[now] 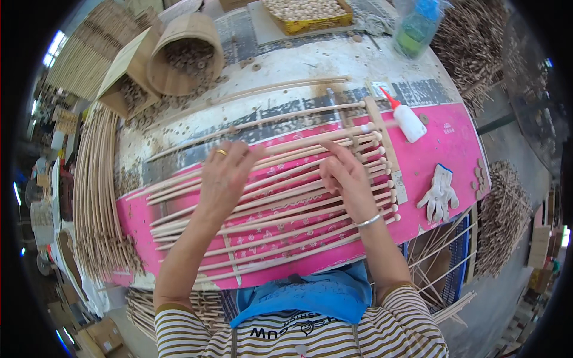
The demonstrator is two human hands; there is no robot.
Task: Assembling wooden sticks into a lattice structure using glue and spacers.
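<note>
A row of thin wooden rods (pixel 286 210) lies across the pink sheet, their round ball ends toward a wooden strip (pixel 385 140) on the right. My left hand (pixel 225 174), with a gold ring, is bent down over the upper rods, its fingertips closed about a pale, thicker-looking wooden rod (pixel 304 139). Close to that rod's right part, my right hand (pixel 349 179) has its index finger stretched out and the other fingers loosely curled; nothing shows in it. One more rod (pixel 280 121) lies apart, beyond the others.
Right of the strip are a white glue bottle (pixel 409 122) with a red nozzle and a white glove (pixel 440 194). A wooden bucket (pixel 185 56) of small discs lies tipped at far left, above a rod stack (pixel 95 191). A yellow tray (pixel 316 25) of beads stands at the back.
</note>
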